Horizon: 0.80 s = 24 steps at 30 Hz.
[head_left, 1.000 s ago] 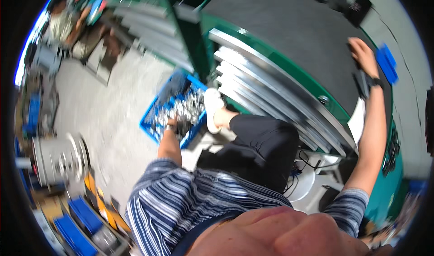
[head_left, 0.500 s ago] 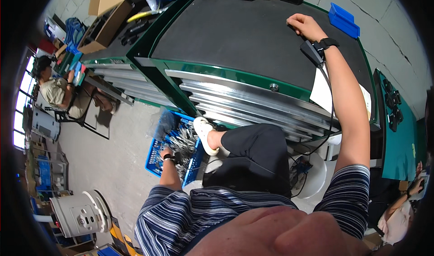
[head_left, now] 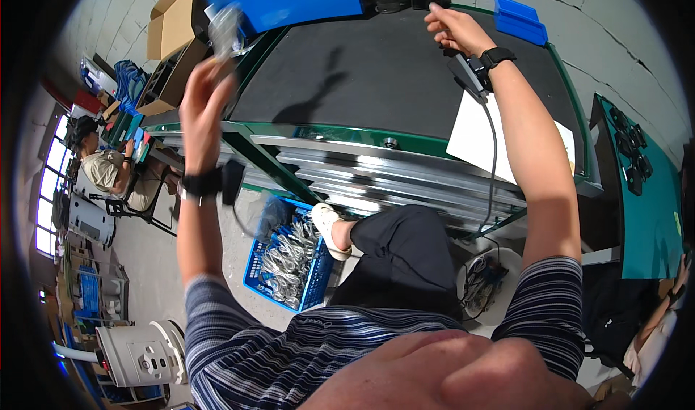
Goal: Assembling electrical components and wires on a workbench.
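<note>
My left hand [head_left: 205, 110] is raised at the left end of the dark-topped workbench [head_left: 391, 70]. Its fingers are pinched on a coiled grey cable [head_left: 226, 30], smeared by motion, with its upper end over the blue bin. Over the far right part of the bench top hovers my right hand [head_left: 461, 32], open, fingers loosely bent and nothing in them. On the floor, a blue plastic basket [head_left: 313, 294] holds many similar coiled grey cables [head_left: 286, 265] with blue parts.
A blue bin [head_left: 304, 1] and a small blue tray [head_left: 520, 20] are at the bench's back. White paper [head_left: 463, 131] lies under my right forearm. A cardboard box [head_left: 170, 26] stands left. A white bucket [head_left: 507, 294] is beside my leg. One person [head_left: 105, 164] sits far left.
My left hand has come up from the basket to bench height with a coiled cable in it. My right hand has shifted, its fingers loosening from a closed pose.
</note>
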Motion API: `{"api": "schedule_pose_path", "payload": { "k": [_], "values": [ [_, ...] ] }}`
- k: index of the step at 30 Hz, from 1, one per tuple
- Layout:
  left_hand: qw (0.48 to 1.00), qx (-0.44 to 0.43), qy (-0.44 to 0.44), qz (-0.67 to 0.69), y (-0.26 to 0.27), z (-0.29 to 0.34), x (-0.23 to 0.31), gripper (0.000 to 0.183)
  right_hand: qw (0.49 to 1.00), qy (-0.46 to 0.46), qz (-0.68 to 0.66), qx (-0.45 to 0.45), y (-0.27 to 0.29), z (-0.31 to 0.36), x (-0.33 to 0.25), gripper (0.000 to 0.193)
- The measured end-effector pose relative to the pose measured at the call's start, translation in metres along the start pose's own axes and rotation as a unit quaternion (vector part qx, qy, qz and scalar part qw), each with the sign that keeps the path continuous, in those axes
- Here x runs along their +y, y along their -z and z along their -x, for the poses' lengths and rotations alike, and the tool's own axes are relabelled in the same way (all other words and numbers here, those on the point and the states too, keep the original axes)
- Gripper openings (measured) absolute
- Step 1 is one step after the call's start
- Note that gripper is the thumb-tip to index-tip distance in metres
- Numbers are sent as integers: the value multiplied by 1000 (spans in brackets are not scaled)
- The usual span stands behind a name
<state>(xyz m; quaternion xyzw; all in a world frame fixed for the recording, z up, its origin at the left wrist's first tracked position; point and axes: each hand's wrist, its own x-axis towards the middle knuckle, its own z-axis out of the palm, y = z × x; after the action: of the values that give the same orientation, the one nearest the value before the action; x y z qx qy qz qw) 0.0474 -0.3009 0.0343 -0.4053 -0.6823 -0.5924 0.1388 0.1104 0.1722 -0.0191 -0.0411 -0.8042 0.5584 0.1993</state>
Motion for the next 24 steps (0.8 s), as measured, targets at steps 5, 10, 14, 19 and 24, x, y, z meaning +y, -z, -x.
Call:
{"api": "schedule_pose_path", "payload": {
  "k": [5, 10, 14, 19, 24],
  "values": [
    [966, -248, -74, 12, -145, -122, 3, 41, 952, 9, -303, -37, 4, 12, -13, 98],
    [944, -317, -72, 47, -243, -157, -38, 41, 922, -20, -380, 78, 18, 4, -3, 69],
    [919, -352, 46, 174, -263, -146, -72, 46, 901, 17, -417, 117, 30, -6, 8, 44],
    [911, -252, 266, 190, -255, -145, -106, 54, 898, 67, -424, 97, 39, -10, 14, 15],
    [883, -295, 275, 241, -261, -142, -108, 62, 933, 92, -335, 95, 35, -4, -4, 23]
  ]
}}
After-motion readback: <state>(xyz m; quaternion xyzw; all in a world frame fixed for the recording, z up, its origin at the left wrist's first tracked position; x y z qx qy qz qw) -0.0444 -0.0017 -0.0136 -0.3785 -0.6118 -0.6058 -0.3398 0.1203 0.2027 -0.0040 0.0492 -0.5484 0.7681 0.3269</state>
